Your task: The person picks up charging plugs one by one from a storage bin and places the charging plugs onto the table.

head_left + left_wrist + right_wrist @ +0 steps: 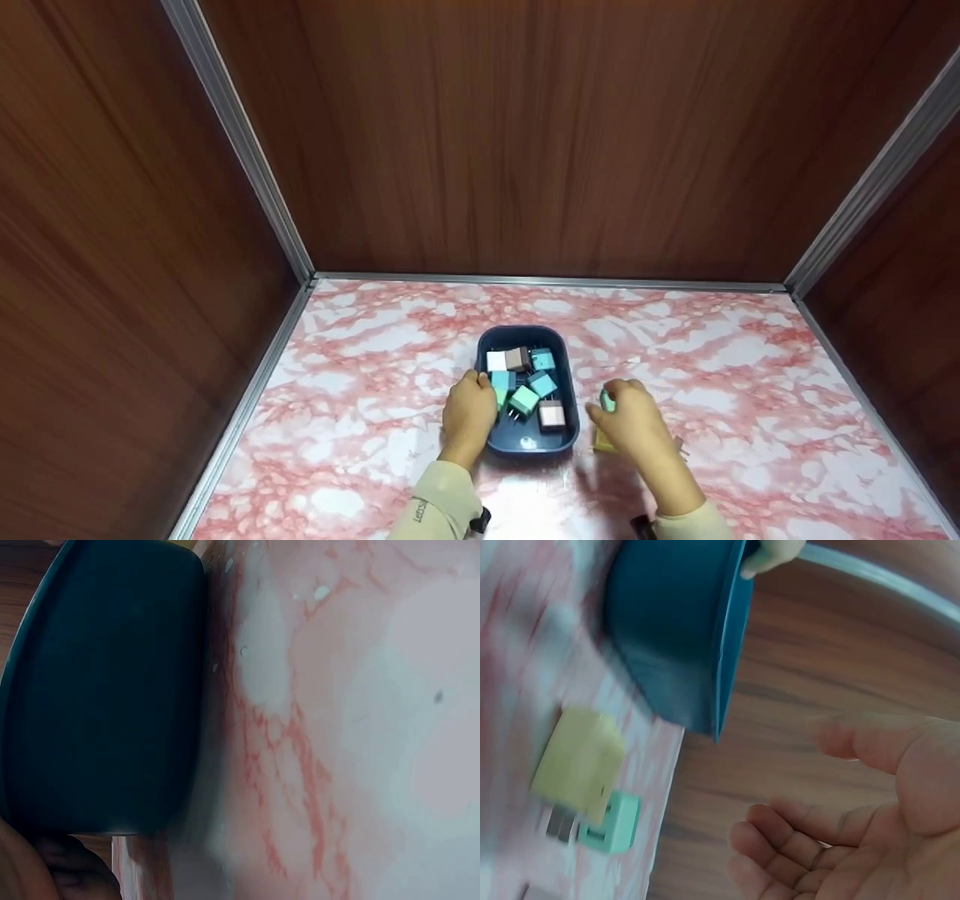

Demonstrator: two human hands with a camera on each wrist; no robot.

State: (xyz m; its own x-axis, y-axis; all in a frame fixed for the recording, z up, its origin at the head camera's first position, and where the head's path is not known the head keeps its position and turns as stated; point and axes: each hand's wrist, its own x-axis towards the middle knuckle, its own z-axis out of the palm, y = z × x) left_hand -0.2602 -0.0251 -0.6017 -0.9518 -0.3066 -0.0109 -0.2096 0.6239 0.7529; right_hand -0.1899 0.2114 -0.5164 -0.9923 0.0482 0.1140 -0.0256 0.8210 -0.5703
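My left hand [469, 411] grips the left rim of a dark blue plastic bin [529, 446]. In the right wrist view a fingertip of it shows over the bin's edge. Inside the bin lie several cube-shaped plug chargers, among them a mint charger [523, 401], a blue charger [542, 385] and a white-and-brown charger [552, 415]. Just right of the bin, my right hand [636, 421] hovers with loosely bent fingers and thumb apart, holding nothing in the right wrist view. Below it on the table are a mint charger [615, 823] and a yellow block [581, 761], close together.
A small dark metallic piece [561, 823] lies by the yellow block. The table [360, 420] has a red-and-white marbled top. Brown wood-grain panels [510, 150] with metal edging [247, 142] enclose it at the back and both sides.
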